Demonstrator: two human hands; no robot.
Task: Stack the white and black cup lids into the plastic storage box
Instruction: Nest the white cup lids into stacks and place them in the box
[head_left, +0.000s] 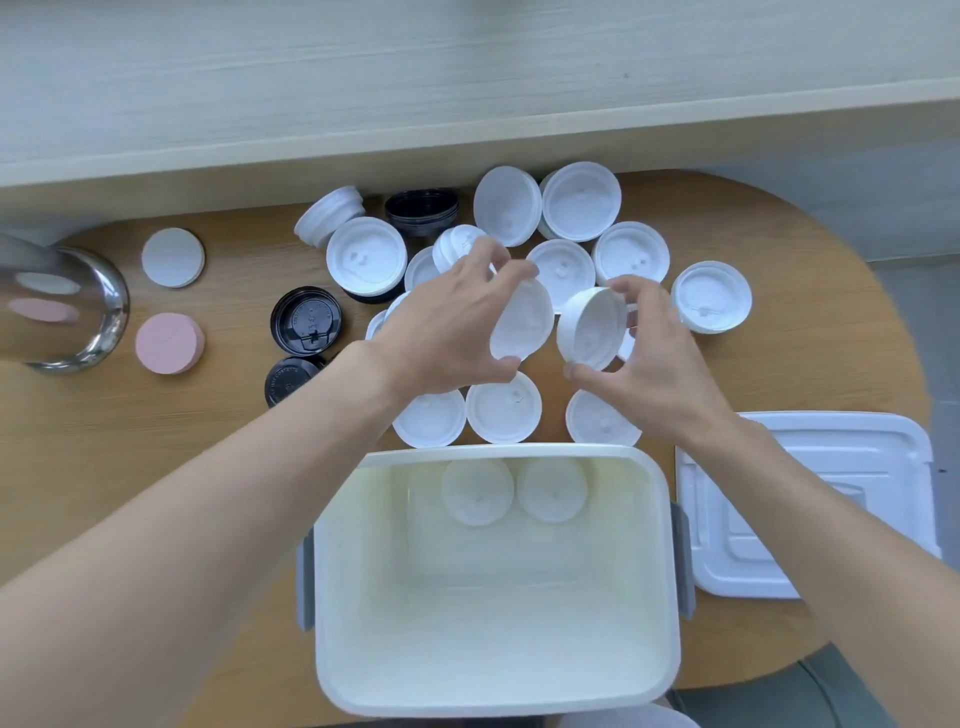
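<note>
Left hand (447, 332) gripping one white lid (522, 325) between thumb and fingers, tilted on edge, just beyond the far rim of the storage box (667, 613). Right hand (660, 358) clasping a second white lid (592, 328) the same way, hollow side facing the camera, just beside the first and apart from it. Both grips closing firmly on their lids, hovering above the surface (208, 441).

Sitting open nearest the camera, the storage box, holding two white lids (477, 492) side by side against its far wall. Lying flat just right of the box, its white cover (841, 457). Spreading beyond the box's far rim, many loose white lids (366, 257), some flat, some leaning or nested. Resting among them beyond the box, a black lid stack (422, 210); lying left of the box's far corner, two black lids (306, 319). Further left of the box, a grey disc (173, 257), a pink disc (170, 343) and a shiny metal vessel (98, 312) at the frame edge.
</note>
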